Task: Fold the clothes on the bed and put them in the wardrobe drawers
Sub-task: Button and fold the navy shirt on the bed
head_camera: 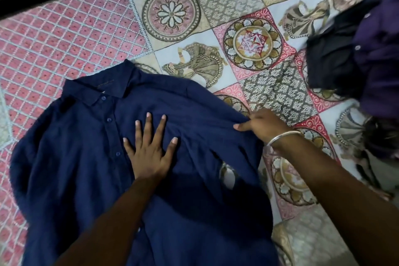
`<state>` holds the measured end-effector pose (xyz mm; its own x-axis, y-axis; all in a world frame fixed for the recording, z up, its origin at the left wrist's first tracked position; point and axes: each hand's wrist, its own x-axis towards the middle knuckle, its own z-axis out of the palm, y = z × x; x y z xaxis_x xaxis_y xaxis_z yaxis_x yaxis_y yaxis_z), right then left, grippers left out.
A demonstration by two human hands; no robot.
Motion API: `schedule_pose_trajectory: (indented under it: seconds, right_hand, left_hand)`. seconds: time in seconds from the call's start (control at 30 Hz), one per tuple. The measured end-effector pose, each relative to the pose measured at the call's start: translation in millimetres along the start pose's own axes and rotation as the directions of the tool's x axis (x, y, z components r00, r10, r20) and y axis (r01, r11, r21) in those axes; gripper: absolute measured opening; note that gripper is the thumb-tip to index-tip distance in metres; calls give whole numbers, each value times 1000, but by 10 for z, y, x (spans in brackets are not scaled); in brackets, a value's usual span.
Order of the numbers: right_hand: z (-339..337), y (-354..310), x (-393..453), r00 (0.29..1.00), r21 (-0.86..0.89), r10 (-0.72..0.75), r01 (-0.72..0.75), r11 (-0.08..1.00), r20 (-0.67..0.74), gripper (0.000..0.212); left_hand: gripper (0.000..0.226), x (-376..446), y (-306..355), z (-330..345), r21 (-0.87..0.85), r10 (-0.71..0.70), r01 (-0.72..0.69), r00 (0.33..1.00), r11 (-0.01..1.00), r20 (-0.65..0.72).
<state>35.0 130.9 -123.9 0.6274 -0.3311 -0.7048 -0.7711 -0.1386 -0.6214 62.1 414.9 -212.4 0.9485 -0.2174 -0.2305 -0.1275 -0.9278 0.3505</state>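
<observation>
Navy button-up shirt (pixel 82 157) spread front-up on patterned bedsheet (pixel 64 34). Left hand (pixel 149 153) flat, fingers splayed, anchoring the chest; right hand (pixel 262 124) pinching the side edge, likely for folding inward. Dark clothes pile (pixel 354 67) waiting, well apart.

Open patterned bedsheet (pixel 216 6) stretches beyond the collar of the spread navy button-up shirt (pixel 86 157), and a hand could sweep freely there. To the right, a heap of dark purple and black clothes (pixel 356 67) blocks the bed's far corner (a strip of sheet lies between heap and shirt). The pink-checked stretch on the left lies flat.
</observation>
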Motion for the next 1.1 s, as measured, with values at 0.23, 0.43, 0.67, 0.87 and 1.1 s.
schedule_pose_trajectory:
  seconds: [0.23, 0.43, 0.67, 0.87, 1.1]
  right_hand:
    - [-216, 364, -211, 959, 121, 31, -68, 990, 283, 14]
    - [-326, 547, -326, 993, 294, -90, 63, 954, 80, 15]
    - [-504, 593, -430, 989, 523, -72, -4, 852, 125, 22]
    - [-703, 710, -386, 995, 519, -94, 96, 849, -30, 57]
    - [-989, 913, -663, 969, 418, 29, -132, 899, 245, 23]
  left_hand:
    - [65, -14, 166, -86, 50, -80, 77, 995, 996, 60]
    - [34, -853, 1074, -128, -461, -86, 63, 996, 885, -29]
    - [20, -1338, 1947, 133, -742, -144, 392, 915, 543, 378]
    - [28, -1370, 2402, 188, -756, 14, 654, 756, 17, 654]
    - [51, -1330, 2707, 180, -634, 5, 746, 648, -203, 762]
